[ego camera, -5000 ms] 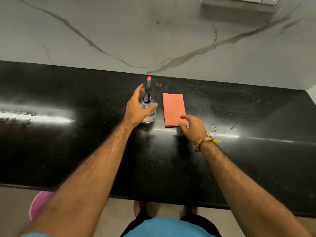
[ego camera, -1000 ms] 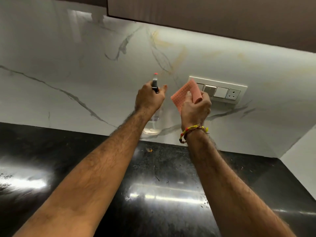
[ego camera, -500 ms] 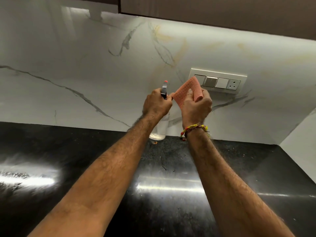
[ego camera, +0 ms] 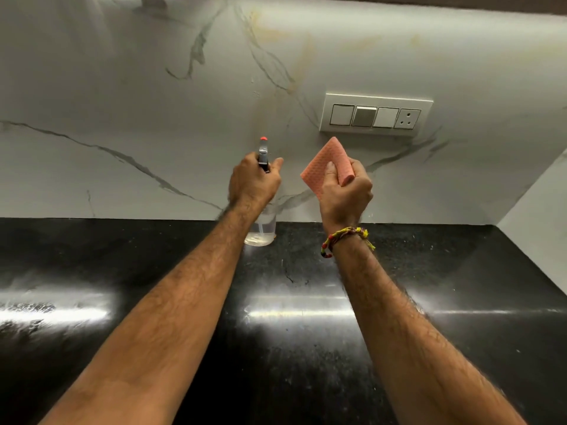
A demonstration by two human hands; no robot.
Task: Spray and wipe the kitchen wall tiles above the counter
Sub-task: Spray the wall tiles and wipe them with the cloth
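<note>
Marble tiles (ego camera: pixel 153 96) look dry and unwiped to me, so nearly all is left: my left grip (ego camera: pixel 254 182) clasps the bottle (ego camera: pixel 263 154) aimed at them above the table (ego camera: pixel 92 256), right grip (ego camera: pixel 345 188) pinching the cloth (ego camera: pixel 326 165).

No readable text, brand, number or sign appears anywhere. The clear spray bottle (ego camera: pixel 260 231) in the left hand's (ego camera: pixel 253 185) grip carries no visible label. The pink cloth (ego camera: pixel 326 168) in the right hand's (ego camera: pixel 345 191) grip is unprinted. The switch panel (ego camera: pixel 376 115), above and right of that grip, shows unmarked buttons and a three-hole socket.
</note>
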